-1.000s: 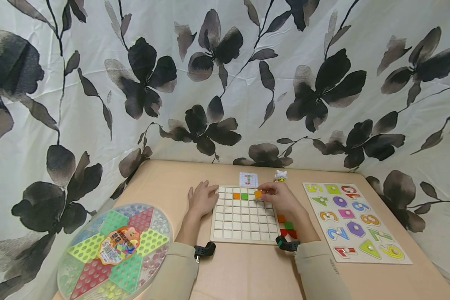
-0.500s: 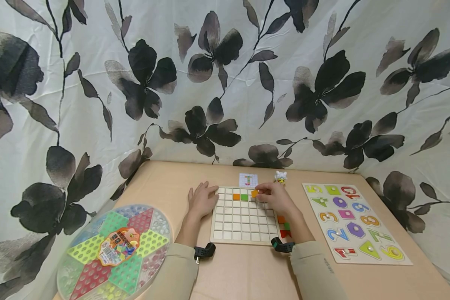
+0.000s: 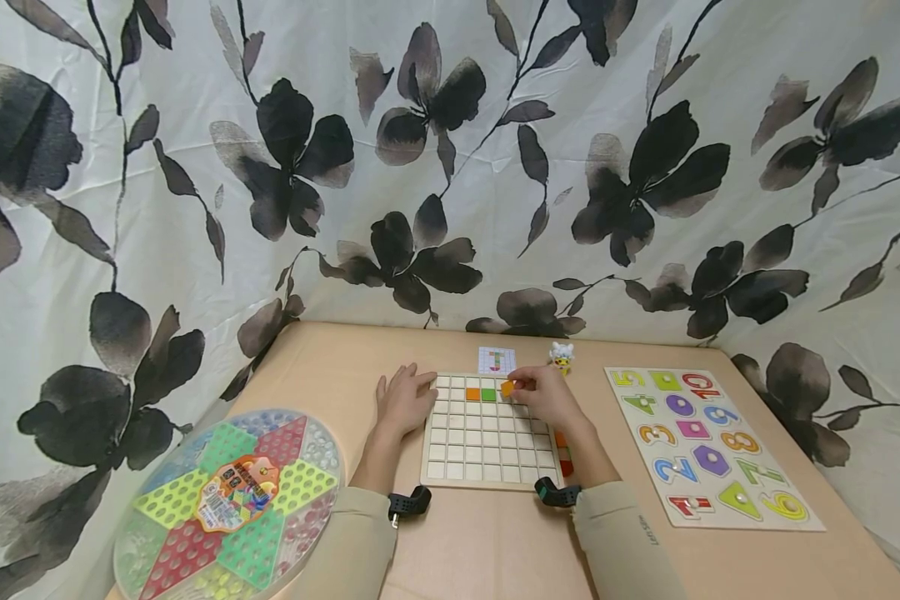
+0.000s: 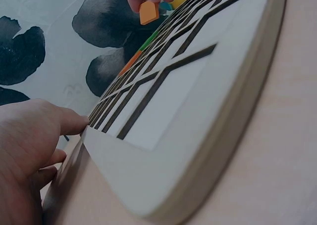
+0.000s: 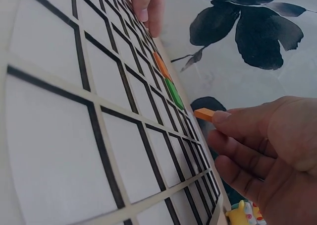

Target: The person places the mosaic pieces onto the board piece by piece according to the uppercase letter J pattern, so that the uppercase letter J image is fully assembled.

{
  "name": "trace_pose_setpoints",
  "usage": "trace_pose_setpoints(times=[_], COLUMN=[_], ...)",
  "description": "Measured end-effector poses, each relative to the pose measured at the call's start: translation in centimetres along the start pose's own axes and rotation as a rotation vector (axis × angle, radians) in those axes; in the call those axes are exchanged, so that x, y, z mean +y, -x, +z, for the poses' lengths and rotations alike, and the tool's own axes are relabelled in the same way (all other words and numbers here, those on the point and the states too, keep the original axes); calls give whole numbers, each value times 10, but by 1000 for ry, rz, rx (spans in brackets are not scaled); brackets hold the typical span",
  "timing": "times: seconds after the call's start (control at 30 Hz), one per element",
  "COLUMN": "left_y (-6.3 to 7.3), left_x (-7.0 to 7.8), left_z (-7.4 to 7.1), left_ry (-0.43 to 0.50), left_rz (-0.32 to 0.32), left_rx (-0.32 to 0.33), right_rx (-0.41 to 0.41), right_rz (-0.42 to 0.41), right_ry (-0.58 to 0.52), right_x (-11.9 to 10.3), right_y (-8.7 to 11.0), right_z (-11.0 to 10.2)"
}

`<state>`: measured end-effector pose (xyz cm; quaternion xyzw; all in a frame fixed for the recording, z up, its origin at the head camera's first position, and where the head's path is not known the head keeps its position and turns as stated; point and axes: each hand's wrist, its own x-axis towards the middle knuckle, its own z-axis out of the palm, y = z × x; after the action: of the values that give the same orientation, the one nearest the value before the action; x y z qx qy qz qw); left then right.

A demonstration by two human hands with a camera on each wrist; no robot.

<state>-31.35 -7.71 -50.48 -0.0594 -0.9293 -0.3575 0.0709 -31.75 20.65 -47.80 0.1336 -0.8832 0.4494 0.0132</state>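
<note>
A white gridded board (image 3: 487,450) lies on the table between both hands. An orange tile (image 3: 473,393) and a green tile (image 3: 488,394) sit side by side in cells of one of its far rows. My right hand (image 3: 551,398) pinches another orange tile (image 5: 204,114) between thumb and fingers. In the left wrist view that pinched tile (image 4: 149,13) hangs above the board, tilted. My left hand (image 3: 405,402) rests at the board's left side, a fingertip touching its edge in the left wrist view; nothing shows in its grasp.
Behind the board lie a small pattern card (image 3: 497,360) and a cat-like figurine (image 3: 562,355). Several loose tiles (image 3: 563,454) are partly hidden by my right forearm. A number puzzle board (image 3: 708,450) lies right; a round Chinese checkers board (image 3: 228,500) lies left.
My right hand has shifted left with the pinched orange tile, closer to the green tile. The forearm now covers more of the loose tiles. My left hand stays still.
</note>
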Motion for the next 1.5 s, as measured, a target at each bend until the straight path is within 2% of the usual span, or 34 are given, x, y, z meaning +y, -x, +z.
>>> trace_pose_setpoints(times=[0.47, 0.7, 1.07, 1.5], left_y=[-1, -1, -1, -1], left_x=[0, 0, -2, -1], left_z=[1, 2, 2, 2], left_ry=[5, -3, 9, 7], left_rz=[-1, -3, -10, -19], left_rx=[9, 14, 9, 5], right_rx=[-4, -10, -34, -30], right_rz=[8, -20, 18, -6], right_ry=[101, 161, 196, 229], right_x=[-1, -2, -1, -2], right_y=[0, -1, -3, 0], right_z=[6, 7, 9, 11])
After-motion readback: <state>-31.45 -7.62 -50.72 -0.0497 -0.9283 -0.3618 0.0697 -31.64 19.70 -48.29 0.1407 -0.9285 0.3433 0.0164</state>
